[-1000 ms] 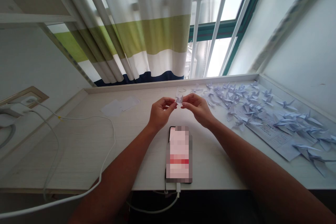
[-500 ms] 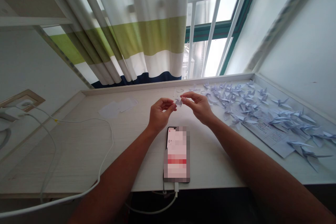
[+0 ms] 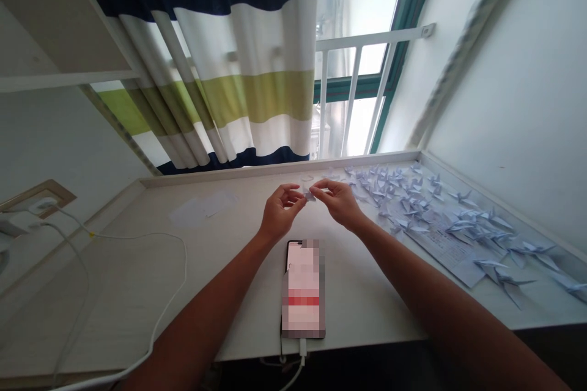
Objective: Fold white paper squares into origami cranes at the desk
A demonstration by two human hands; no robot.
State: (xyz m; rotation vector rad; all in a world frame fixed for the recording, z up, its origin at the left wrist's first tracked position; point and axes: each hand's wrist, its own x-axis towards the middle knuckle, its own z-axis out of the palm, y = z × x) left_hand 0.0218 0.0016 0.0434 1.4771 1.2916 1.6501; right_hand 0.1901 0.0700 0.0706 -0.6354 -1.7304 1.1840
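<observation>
Both my hands meet above the middle of the pale desk. My left hand and my right hand each pinch a side of one small pale-blue folded paper piece, fingertips closed on it. A phone lies flat on the desk just below my hands, a white cable plugged into its near end.
Several pale-blue paper cranes lie spread over the right part of the desk, some on a printed sheet. White paper squares lie at left centre. A white cable loops across the left side. A striped curtain and a barred window stand behind.
The view has tilted upward, so desk, hands and phone sit lower in the picture. My hands keep pinching the small folded paper, fingers shifting only slightly.
</observation>
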